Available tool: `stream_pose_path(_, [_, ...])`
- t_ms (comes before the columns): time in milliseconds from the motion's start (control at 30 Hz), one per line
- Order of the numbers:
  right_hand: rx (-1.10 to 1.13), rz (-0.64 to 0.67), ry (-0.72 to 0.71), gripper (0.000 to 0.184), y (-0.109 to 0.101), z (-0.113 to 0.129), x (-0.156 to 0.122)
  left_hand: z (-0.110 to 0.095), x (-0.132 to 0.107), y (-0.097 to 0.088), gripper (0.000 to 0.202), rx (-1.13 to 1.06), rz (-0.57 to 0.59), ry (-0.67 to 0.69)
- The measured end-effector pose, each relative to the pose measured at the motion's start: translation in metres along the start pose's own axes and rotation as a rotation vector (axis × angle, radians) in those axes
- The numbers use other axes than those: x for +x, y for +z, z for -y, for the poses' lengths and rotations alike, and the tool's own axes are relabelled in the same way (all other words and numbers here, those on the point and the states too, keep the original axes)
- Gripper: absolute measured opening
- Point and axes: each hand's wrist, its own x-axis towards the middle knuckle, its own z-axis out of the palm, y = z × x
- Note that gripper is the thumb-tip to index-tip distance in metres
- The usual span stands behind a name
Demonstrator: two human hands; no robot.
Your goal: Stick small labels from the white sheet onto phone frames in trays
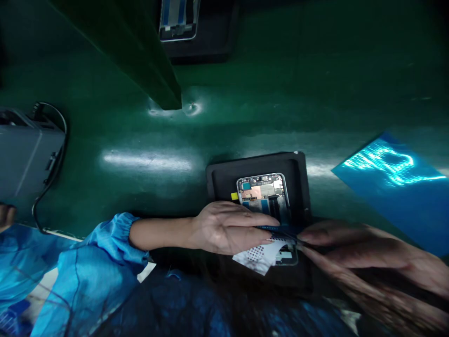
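An opened smartphone (266,192) with bare circuit board and ribbon cables lies in a black tray (224,171). My left hand (228,229) reaches across its middle, thumb and fingers closed on a thin dark blue strip (271,228). A white piece dotted with small holes (257,256) hangs just below those fingers, over the phone's lower end; whether it joins the strip I cannot tell. From the right, my right hand (365,252) is closed in a pinch at the strip's right end. Its fingertips are partly blurred. A small yellow tab (234,196) sticks out at the phone's left side.
A shiny blue sheet (389,182) lies on the green table (140,135) at right. Another opened phone (178,21) sits in a black tray (217,42) at the back. A green post (140,51) stands behind; a grey box (28,154) with a cable and another person's hand (6,216) are left.
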Motion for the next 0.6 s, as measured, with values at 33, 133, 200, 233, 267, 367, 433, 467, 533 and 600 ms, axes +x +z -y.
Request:
stream_pose_path(33, [-0.002, -0.002, 0.008, 0.017, -0.003, -0.001, 0.006, 0.000, -0.001, 0.001, 0.011, 0.001, -0.006, -0.011])
stream_pose_path(133, [-0.012, 0.022, 0.008, 0.022, -0.016, -0.011, 0.024, -0.001, -0.001, 0.001, 0.016, -0.002, -0.022, -0.017])
stream_pose_path(200, [0.015, 0.123, -0.070, 0.022, -0.027, -0.022, 0.030, -0.001, 0.000, 0.001, 0.014, -0.007, -0.024, -0.019])
stream_pose_path(233, [0.047, 0.214, -0.142, 0.021, -0.032, -0.029, 0.032, -0.001, 0.001, 0.001, 0.012, -0.008, -0.024, -0.022])
stream_pose_path(267, [0.082, 0.301, -0.219, 0.021, -0.038, -0.035, 0.033, -0.001, 0.001, 0.001, 0.010, -0.007, -0.021, -0.021])
stream_pose_path(367, [0.154, 0.497, -0.381, 0.029, -0.050, -0.052, 0.033, -0.001, 0.002, 0.000, 0.009, 0.004, -0.003, -0.002])
stream_pose_path(433, [0.164, 0.496, -0.408, 0.033, -0.053, -0.056, 0.033, -0.001, 0.002, 0.000, 0.009, 0.012, -0.002, -0.016])
stream_pose_path(467, [0.167, 0.497, -0.424, 0.033, -0.053, -0.057, 0.033, -0.002, 0.002, 0.000, 0.008, 0.017, -0.009, -0.023])
stream_pose_path(533, [0.147, 0.489, -0.440, 0.033, -0.052, -0.056, 0.031, -0.003, 0.002, 0.001, 0.008, 0.027, -0.022, -0.039])
stream_pose_path(600, [0.118, 0.507, -0.445, 0.033, -0.049, -0.053, 0.028, -0.003, 0.003, 0.000, 0.008, 0.033, -0.020, -0.050])
